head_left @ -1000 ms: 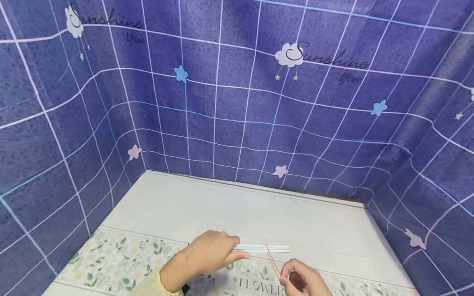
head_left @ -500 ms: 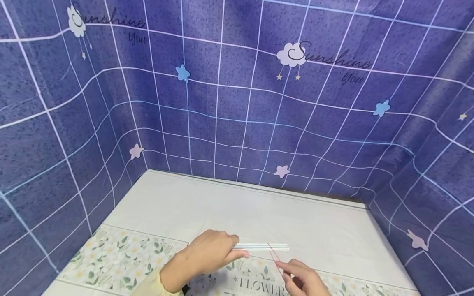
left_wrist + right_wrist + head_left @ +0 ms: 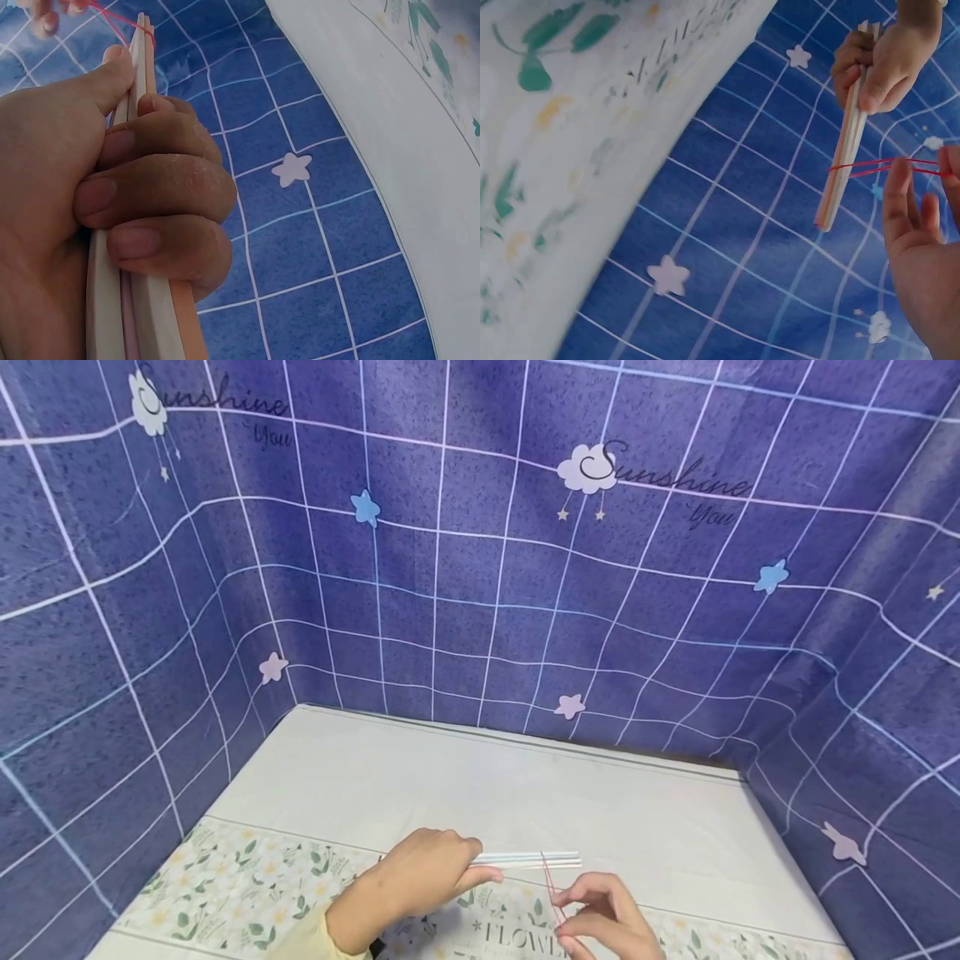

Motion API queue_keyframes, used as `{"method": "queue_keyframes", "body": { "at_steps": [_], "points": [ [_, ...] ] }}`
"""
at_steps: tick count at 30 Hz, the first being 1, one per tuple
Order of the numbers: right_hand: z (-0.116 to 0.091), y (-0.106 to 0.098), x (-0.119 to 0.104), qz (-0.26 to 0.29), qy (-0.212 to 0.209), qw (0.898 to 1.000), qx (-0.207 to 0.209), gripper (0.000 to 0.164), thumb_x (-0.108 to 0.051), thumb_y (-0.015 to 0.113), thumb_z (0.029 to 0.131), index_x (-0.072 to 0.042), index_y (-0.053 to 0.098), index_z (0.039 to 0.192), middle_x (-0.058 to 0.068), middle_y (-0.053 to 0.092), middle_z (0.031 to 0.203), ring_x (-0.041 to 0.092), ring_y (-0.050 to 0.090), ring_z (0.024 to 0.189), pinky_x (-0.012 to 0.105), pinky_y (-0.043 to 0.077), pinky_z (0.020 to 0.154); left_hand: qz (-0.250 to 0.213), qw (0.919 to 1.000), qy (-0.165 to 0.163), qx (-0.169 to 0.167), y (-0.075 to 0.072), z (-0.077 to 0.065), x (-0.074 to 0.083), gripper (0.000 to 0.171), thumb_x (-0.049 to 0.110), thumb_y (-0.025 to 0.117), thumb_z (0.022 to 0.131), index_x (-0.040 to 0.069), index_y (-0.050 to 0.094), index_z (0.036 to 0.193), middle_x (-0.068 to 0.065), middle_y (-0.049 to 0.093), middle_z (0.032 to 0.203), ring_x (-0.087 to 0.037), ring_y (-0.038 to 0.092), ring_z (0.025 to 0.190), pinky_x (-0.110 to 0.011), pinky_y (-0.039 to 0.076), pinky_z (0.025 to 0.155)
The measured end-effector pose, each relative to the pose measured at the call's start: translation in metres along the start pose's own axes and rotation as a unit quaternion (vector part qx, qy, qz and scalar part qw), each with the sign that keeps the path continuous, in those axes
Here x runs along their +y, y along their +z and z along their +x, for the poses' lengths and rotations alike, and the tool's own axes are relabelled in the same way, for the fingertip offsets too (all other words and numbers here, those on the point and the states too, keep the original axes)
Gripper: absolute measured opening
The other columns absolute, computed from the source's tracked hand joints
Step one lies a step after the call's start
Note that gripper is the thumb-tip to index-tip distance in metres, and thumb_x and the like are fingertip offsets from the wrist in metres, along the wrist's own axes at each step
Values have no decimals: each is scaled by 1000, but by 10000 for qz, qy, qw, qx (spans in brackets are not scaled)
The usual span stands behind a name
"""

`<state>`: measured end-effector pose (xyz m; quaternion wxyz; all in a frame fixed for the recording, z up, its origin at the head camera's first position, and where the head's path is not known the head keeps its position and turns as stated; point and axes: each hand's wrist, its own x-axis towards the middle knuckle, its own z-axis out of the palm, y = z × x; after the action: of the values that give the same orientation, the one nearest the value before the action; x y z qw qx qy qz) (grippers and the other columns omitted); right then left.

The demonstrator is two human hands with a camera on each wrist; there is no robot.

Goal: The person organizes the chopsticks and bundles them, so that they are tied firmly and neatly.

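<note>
My left hand [image 3: 427,872] grips a bundle of long, thin, pale sticks [image 3: 525,860] held level above the table. Up close in the left wrist view, the sticks [image 3: 161,315] look white, with pinkish and orange ones among them, and the fingers curl fully round them. A red rubber band [image 3: 870,162] loops round the bundle toward its free end and stretches back to my right hand [image 3: 607,918]. In the right wrist view, the right hand [image 3: 922,240] has the band caught at its fingertips, drawn out in two strands. The bundle's other end is hidden behind the left hand.
Below the hands lies a white table cover [image 3: 450,777] with a flower-printed strip [image 3: 247,885] along the front. A dark blue gridded curtain [image 3: 465,568] with stars and clouds hangs round the back and both sides.
The right fingers shift their hold on the rubber band and now stand further apart, spreading its strands. The left hand and the bundle stay almost where they were.
</note>
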<state>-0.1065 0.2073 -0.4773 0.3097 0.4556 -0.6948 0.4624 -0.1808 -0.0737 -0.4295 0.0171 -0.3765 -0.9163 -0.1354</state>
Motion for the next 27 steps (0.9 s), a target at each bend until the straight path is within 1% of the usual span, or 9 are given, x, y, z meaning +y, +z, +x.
{"method": "queue_keyframes", "body": {
  "at_steps": [3, 6, 8, 11, 14, 15, 18, 21, 27],
  "points": [
    [-3, -1, -5, 577, 518, 9963, 372, 39, 28, 68, 79, -2, 72, 104, 17, 51, 128, 16, 69, 105, 19, 57, 89, 16, 10000, -9, -55, 2, -1, 0, 58, 64, 39, 108, 18, 63, 82, 14, 46, 62, -1, 41, 53, -24, 46, 56],
    [0, -1, -11, 631, 1256, 9887, 531, 40, 30, 61, 83, -3, 70, 104, 8, 48, 131, 10, 71, 81, 16, 55, 63, 68, 10000, -1, -60, 3, -1, 0, 58, 64, 38, 108, 18, 62, 81, 14, 45, 62, -1, 40, 52, -23, 46, 56],
    [5, 0, -16, 502, 2132, 9733, 679, 34, 25, 58, 90, -5, 69, 103, 1, 50, 128, 7, 69, 65, 21, 52, 48, 90, 10000, 4, -29, 3, -2, 0, 58, 65, 38, 108, 19, 61, 80, 15, 43, 61, 0, 39, 52, -22, 45, 55],
    [15, 2, -23, 156, 3593, 9268, 1084, 15, 11, 59, 100, -2, 66, 100, -1, 55, 120, 12, 66, 51, 31, 53, 42, 134, 9999, 1, 10, 4, -3, 0, 59, 65, 37, 108, 19, 61, 80, 14, 43, 61, -1, 39, 52, -23, 45, 55],
    [21, -1, -26, -17, 4901, 8623, 1277, 5, -6, 65, 103, -2, 66, 101, 0, 61, 117, 17, 65, 44, 40, 56, 44, 99, 9999, 1, -23, 2, -4, 0, 60, 66, 36, 108, 18, 62, 82, 14, 44, 61, -1, 39, 51, -23, 45, 56],
    [22, -4, -25, 12, 5216, 8440, 1247, 8, -11, 65, 103, -3, 65, 102, -1, 62, 119, 20, 65, 43, 41, 56, 44, 100, 9999, 4, -29, 1, -5, -1, 60, 66, 36, 108, 18, 62, 82, 14, 44, 61, -1, 39, 51, -23, 45, 56],
    [21, -13, -21, 186, 5827, 8075, 898, 14, -17, 66, 103, -3, 63, 106, 7, 65, 132, 27, 69, 46, 42, 57, 46, 0, 9999, 85, -57, -3, -6, 1, 57, 65, 36, 108, 20, 59, 82, 16, 40, 61, 0, 36, 51, -21, 43, 56],
    [22, -21, -16, 243, 6011, 7970, 539, 18, -19, 65, 104, -2, 62, 107, 22, 61, 144, 29, 71, 48, 40, 59, 49, -70, 9994, 348, -38, -6, -8, 4, 54, 64, 38, 108, 22, 54, 78, 17, 33, 60, 2, 28, 50, -18, 37, 53],
    [27, -25, -13, 57, 5947, 8031, 379, 22, -25, 67, 103, -4, 64, 105, 23, 60, 150, 27, 70, 47, 34, 55, 45, 176, 9940, 1068, 148, 2, -12, 13, 53, 60, 42, 109, 24, 48, 70, 20, 28, 59, 8, 20, 50, -10, 30, 50]
  ]
}}
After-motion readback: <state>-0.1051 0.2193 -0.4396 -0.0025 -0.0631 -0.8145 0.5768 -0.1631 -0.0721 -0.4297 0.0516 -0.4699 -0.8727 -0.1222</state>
